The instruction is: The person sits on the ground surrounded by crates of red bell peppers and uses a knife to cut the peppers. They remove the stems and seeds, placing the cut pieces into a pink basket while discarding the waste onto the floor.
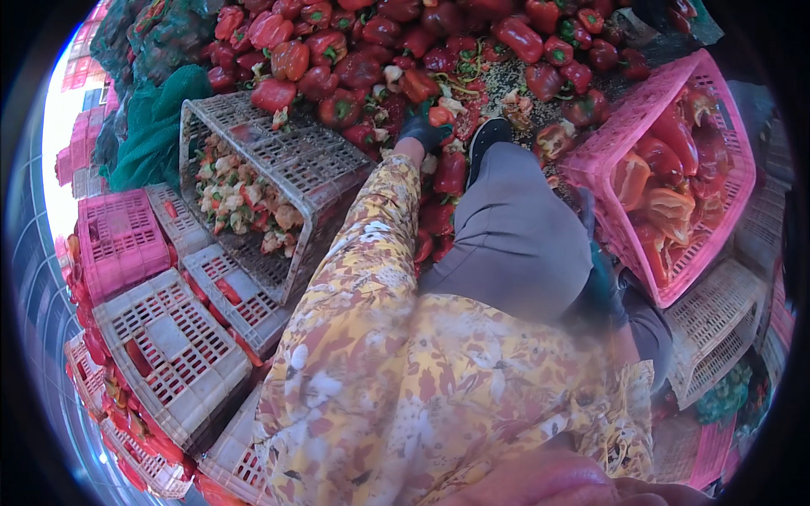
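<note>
My left hand [423,131], in a dark glove, reaches into a heap of whole red bell peppers [357,69]. Its fingers are partly hidden, beside a small orange-red pepper piece [441,116]; I cannot tell whether they grip it. Low on the right, my right hand [601,284], also gloved, is blurred and partly covered by my knee. It is near the pink plastic crate [588,180], which is tilted and holds cut red pepper pieces [667,209]. To my left, a dirty white crate [288,148] lies tilted, with pepper cores and stems [243,193] inside.
Loose seeds [506,79] and pepper scraps litter the ground ahead of my shoe [488,142]. Green mesh netting [152,133] is bunched at the upper left. Stacked white crates [171,341] and a pink crate [120,246] stand on the left. Another white crate [715,316] is at right.
</note>
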The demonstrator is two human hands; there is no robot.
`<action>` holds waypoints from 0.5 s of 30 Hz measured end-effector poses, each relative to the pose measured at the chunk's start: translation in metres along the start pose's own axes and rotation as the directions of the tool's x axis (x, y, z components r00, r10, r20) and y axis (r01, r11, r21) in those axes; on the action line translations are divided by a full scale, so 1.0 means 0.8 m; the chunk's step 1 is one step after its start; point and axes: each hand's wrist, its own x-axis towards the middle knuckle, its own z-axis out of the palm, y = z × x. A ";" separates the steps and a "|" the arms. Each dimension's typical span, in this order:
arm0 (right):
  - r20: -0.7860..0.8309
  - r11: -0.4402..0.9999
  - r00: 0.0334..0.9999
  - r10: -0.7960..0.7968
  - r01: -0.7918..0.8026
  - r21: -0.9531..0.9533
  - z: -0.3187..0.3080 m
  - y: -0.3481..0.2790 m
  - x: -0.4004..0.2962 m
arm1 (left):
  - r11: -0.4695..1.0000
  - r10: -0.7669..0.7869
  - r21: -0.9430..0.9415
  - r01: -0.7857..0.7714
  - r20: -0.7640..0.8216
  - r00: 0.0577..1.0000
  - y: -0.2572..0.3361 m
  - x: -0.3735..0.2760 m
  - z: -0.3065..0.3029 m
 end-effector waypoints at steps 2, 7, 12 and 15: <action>0.009 1.000 1.000 -0.003 0.003 0.013 -0.001 0.006 0.006 | 0.993 -0.031 -0.107 0.039 0.068 0.997 0.026 -0.005 -0.019; -0.007 0.997 0.998 -0.069 0.069 -0.038 0.006 -0.006 0.024 | 0.780 0.092 -0.626 0.016 0.141 0.986 0.065 -0.004 -0.007; 0.158 0.397 0.698 -0.698 0.562 -0.725 -0.019 -0.027 0.063 | 0.320 0.436 -0.947 0.000 0.147 0.888 0.249 -0.077 -0.079; 0.355 -0.150 0.306 -0.883 0.533 -0.832 -0.015 -0.053 0.073 | 0.414 0.543 -0.868 -0.275 -0.007 0.840 0.318 -0.097 -0.108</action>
